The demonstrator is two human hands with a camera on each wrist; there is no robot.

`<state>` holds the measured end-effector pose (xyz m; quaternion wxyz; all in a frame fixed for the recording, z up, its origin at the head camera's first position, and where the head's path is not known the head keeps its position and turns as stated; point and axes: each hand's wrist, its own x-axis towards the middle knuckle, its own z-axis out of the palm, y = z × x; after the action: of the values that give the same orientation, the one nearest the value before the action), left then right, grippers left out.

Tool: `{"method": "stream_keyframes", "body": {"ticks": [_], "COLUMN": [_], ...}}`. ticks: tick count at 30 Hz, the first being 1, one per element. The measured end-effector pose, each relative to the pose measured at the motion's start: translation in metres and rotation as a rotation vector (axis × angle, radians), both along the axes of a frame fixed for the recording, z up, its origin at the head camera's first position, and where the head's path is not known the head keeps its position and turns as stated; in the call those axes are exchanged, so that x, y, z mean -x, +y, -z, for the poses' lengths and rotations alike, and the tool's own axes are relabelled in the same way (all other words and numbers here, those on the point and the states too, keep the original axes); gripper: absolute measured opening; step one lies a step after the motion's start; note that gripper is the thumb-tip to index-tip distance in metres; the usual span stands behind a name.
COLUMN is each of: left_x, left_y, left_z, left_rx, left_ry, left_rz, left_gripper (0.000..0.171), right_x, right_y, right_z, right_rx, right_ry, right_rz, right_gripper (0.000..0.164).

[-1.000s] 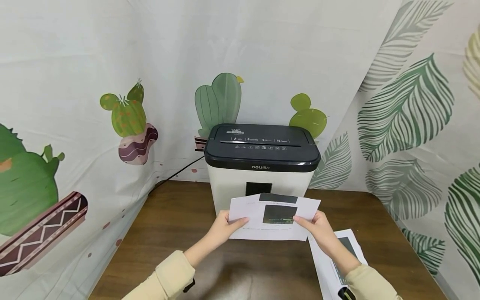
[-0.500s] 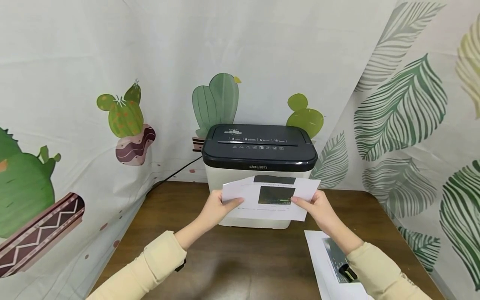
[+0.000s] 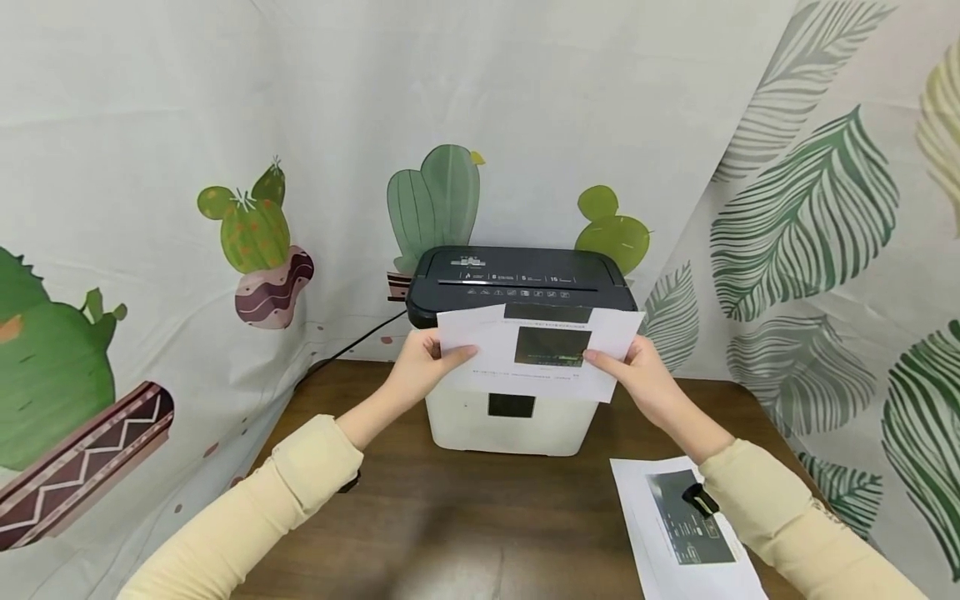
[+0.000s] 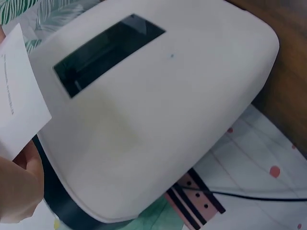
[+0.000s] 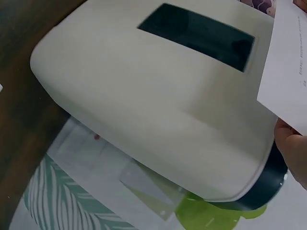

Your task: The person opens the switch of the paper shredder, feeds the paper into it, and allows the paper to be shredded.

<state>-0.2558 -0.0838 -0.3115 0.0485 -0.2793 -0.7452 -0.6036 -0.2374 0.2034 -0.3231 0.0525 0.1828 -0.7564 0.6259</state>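
Head view: The shredder (image 3: 551,429) stands toward the back of the table (image 3: 420,517). The left hand (image 3: 420,362) and right hand (image 3: 641,375) grasp opposite sides of the printed sheet (image 3: 495,358), thumbs on the near face. The printed sheet is in front of the shredder, overlapping the front rim of its lid; its far edge appears short of the slot (image 3: 517,284). Contact with the lid cannot be determined. Tabletop extends in front of and to both sides of the shredder. The patterned cloth (image 3: 337,125) bounds the space behind it. The cable (image 3: 352,343) leaves the shredder's left side. A second sheet (image 3: 637,533) lies forward and right of the shredder, partly under the right sleeve (image 3: 757,500).

Left wrist view: The left hand grips the printed sheet near the shredder's dark lid; its fingers are partly hidden. The sheet's corner overlaps the white body.

Right wrist view: The right hand, partly cropped, holds the printed sheet beside the shredder's opposite lid end.
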Motion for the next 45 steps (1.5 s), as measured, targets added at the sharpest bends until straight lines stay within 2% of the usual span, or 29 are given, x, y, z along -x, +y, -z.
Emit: {"method": "stream_keyframes", "body": {"ticks": [4,12,19,26,32,39,45], "left_x": [0.017,0.033,0.038,0.044,0.050,0.058,0.071], "left_y": [-0.005,-0.009,-0.011,-0.017,-0.018,-0.021,-0.019], "left_z": [-0.001,-0.013,-0.028,-0.044,-0.060,-0.079,-0.087], "left_rx": [0.005,0.016,0.059,0.042,0.081,0.076,0.068], "left_ry": [0.033,0.077,0.130,0.102,0.143,0.187,0.201], "left_rz": [-0.027,-0.047,-0.066,0.002,-0.026,-0.033,-0.105], "left_gripper": [0.018,0.021,0.019,0.021,0.024,0.025,0.022], "right_x": [0.007,0.015,0.019,0.024,0.030,0.039,0.049], "right_y": [-0.001,0.002,0.007,0.008,0.006,0.004,0.003], "right_z": [-0.014,-0.036,-0.049,-0.064,-0.078,-0.092,-0.099], "right_rx": [-0.017,-0.018,0.015,0.068,0.125,0.143,0.062], "right_ry": [0.017,0.057,0.087,0.138,0.156,0.204,0.275], "right_rz": [-0.014,-0.009,-0.009,-0.011,0.006,0.025,0.076], "right_gripper": [0.019,0.017,0.018,0.018,0.021,0.019,0.013]}}
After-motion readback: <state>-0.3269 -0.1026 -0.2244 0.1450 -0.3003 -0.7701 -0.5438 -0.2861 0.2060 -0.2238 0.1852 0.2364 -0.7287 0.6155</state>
